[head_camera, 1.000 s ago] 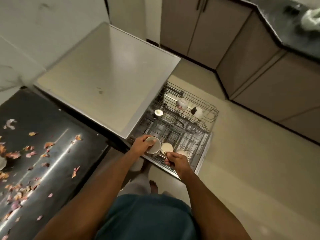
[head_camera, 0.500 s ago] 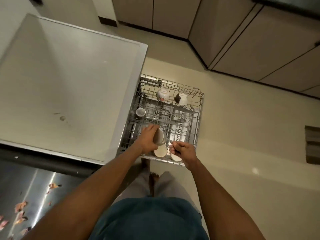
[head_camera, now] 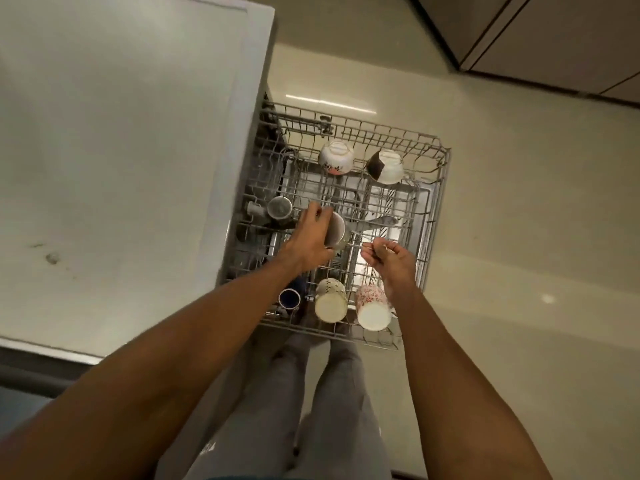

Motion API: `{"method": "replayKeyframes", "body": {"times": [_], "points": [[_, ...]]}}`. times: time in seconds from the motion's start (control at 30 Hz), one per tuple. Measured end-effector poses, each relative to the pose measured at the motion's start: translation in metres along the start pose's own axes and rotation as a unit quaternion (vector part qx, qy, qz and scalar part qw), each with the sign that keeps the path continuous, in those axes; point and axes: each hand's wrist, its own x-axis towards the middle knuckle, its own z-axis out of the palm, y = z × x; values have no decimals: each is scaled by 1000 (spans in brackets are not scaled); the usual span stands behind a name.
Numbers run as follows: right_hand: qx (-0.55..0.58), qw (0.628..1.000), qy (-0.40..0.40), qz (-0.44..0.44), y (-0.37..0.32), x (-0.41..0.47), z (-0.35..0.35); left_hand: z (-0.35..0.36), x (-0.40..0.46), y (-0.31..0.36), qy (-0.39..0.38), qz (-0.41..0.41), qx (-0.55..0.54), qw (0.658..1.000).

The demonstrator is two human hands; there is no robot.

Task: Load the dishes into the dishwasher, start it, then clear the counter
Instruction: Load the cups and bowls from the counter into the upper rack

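Note:
The grey wire dishwasher rack (head_camera: 440,188) is pulled out over the floor. My left hand (head_camera: 308,242) is shut on a pale cup (head_camera: 336,230), held tilted on its side over the rack's middle. My right hand (head_camera: 389,261) hovers just right of it, fingers pinched on a thin metal piece; I cannot tell whether this is a rack wire or a utensil. Two upturned cups (head_camera: 336,157) (head_camera: 386,166) sit at the far side. A steel cup (head_camera: 280,207) is at the left. A blue cup (head_camera: 289,299), a cream mug (head_camera: 330,301) and a floral mug (head_camera: 372,306) line the near edge.
The white dishwasher top (head_camera: 121,150) fills the left side, right against the rack. A silver spoon-like piece (head_camera: 381,221) lies under the rack wires. Brown cabinet fronts (head_camera: 554,39) stand at the far right across pale floor (head_camera: 519,237). My legs are below the rack's near edge.
My view has swung down over the rack. My left hand carried the cup from the near edge toward the rack's middle and tipped it. My right hand moved inward from the front edge.

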Motion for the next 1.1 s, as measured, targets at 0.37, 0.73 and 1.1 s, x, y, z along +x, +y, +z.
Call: {"method": "replayKeyframes", "body": {"times": [0.37, 0.73, 1.1], "points": [[-61, 997, 41, -1, 23, 115, -37, 74, 89, -35, -6, -25, 28, 999], [-145, 982, 117, -20, 34, 136, -31, 92, 89, -35, 16, -61, 23, 998], [-424, 887, 159, -92, 47, 143, -28, 97, 81, -32, 36, -90, 13, 995]]}}
